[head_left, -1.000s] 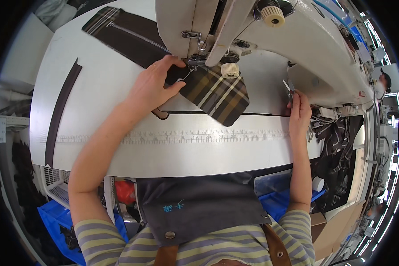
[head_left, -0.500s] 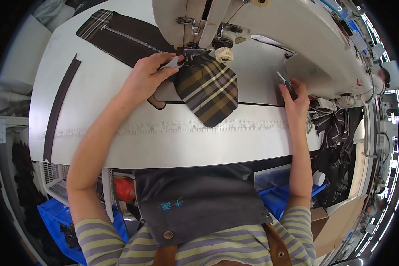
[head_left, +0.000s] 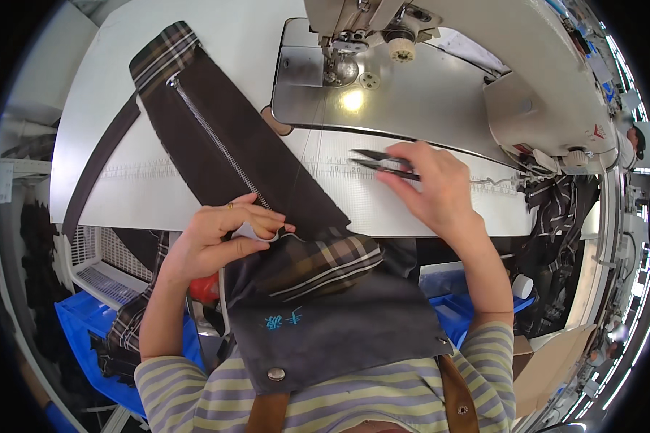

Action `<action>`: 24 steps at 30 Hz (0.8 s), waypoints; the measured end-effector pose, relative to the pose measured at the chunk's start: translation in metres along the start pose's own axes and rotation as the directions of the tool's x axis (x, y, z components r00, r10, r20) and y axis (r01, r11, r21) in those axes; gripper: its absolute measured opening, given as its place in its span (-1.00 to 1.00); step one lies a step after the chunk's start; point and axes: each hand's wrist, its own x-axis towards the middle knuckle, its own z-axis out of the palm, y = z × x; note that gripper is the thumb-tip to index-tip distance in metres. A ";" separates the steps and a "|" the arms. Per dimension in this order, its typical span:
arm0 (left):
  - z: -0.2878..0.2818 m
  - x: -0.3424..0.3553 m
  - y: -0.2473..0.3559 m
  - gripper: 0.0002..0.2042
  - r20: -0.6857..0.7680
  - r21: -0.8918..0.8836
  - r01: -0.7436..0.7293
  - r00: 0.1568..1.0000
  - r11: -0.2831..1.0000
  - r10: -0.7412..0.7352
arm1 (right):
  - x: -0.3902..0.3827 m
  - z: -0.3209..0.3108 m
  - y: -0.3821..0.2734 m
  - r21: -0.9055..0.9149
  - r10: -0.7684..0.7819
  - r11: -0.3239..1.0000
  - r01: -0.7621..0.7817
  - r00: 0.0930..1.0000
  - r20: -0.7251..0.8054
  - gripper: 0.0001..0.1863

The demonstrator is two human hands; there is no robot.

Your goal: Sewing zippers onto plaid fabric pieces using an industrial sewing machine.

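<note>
A long dark brown fabric panel (head_left: pixel 256 148) with a metal zipper (head_left: pixel 220 148) set along it slants over the table. Plaid fabric (head_left: pixel 167 56) forms its far end, and another plaid section (head_left: pixel 332 263) folds over the near table edge onto my apron. My left hand (head_left: pixel 227 234) pinches the panel beside the zipper's near end; something small and pale shows between its fingers. To the right of the panel, my right hand (head_left: pixel 444 191) grips black thread snips (head_left: pixel 372 160), blades apart and pointing left. Thin threads run down from the machine toward the panel.
A sewing machine (head_left: pixel 516 61) stands at the back right, with its metal bed plate (head_left: pixel 412 94). A dark strip (head_left: pixel 97 162) lies left, partly under the panel. Below are a white basket (head_left: pixel 87 249) and blue bins (head_left: pixel 87 317). Dark plaid pieces (head_left: pixel 552 209) hang at the right.
The panel has come out from under the presser foot toward me, left hand still on it. My right hand has brought the snips leftward and nearer, beside the panel.
</note>
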 end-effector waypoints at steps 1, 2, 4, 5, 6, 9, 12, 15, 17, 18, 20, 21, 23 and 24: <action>0.001 0.002 0.000 -0.85 -0.003 -0.002 0.002 1.000 1.000 -0.002 | 0.006 0.008 -0.007 0.025 -0.055 0.998 0.055 0.999 -0.002 -0.70; 0.001 0.003 0.001 -0.85 -0.001 0.028 0.003 1.000 1.000 -0.003 | 0.012 0.012 -0.014 0.003 -0.130 0.992 0.130 0.991 0.028 -0.71; 0.003 0.006 0.003 -0.85 0.009 0.072 -0.007 1.000 0.997 0.006 | 0.018 0.019 -0.025 -0.021 -0.202 0.979 0.203 0.978 0.057 -0.72; 0.004 0.006 0.004 -0.85 0.009 0.072 -0.009 1.000 0.997 0.008 | 0.017 0.025 -0.029 0.005 -0.237 0.971 0.238 0.969 0.071 -0.72; 0.004 0.005 0.004 -0.86 0.010 0.056 -0.010 1.000 0.998 0.010 | 0.017 0.029 -0.031 0.033 -0.275 0.961 0.273 0.958 0.083 -0.72; 0.002 0.001 0.002 -0.88 0.030 0.033 -0.013 0.999 0.999 0.012 | 0.012 0.026 -0.018 0.027 -0.198 0.980 0.198 0.980 -0.002 -0.72; 0.001 0.001 0.001 -0.90 0.047 0.019 -0.011 0.999 1.000 0.010 | 0.013 0.024 -0.003 0.080 -0.111 0.991 0.111 0.994 -0.004 -0.72; -0.002 0.005 0.003 -0.91 0.057 0.018 -0.018 0.998 1.000 0.017 | 0.017 0.036 -0.001 0.025 -0.111 0.994 0.110 0.992 0.066 -0.75; -0.004 0.008 0.004 -0.92 0.063 0.026 -0.027 0.998 0.999 0.025 | 0.020 0.048 0.007 0.044 -0.169 0.984 0.170 0.985 -0.031 -0.76; -0.004 0.005 0.004 -0.89 0.077 0.025 -0.033 0.997 0.999 0.031 | 0.023 0.048 0.007 0.065 -0.137 0.988 0.140 0.989 -0.052 -0.78; -0.002 -0.005 0.001 -0.87 0.053 0.035 -0.024 0.998 0.999 0.022 | 0.021 0.046 0.019 0.031 -0.066 0.997 0.069 0.994 -0.093 -0.79; 0.003 -0.012 -0.006 -0.81 -0.183 -0.078 -0.193 0.967 0.978 0.177 | 0.022 0.036 0.023 -0.058 0.100 0.993 -0.100 0.995 -0.002 -0.74; 0.013 -0.027 -0.020 -0.59 -0.707 -0.179 -0.377 0.691 0.909 0.147 | 0.024 0.014 0.022 -0.252 0.107 0.964 -0.089 0.993 0.057 -0.56; 0.009 -0.020 -0.007 -0.51 -0.869 -0.298 -0.310 0.479 0.903 -0.122 | 0.023 0.010 0.016 -0.358 -0.035 0.933 0.046 0.999 0.039 -0.45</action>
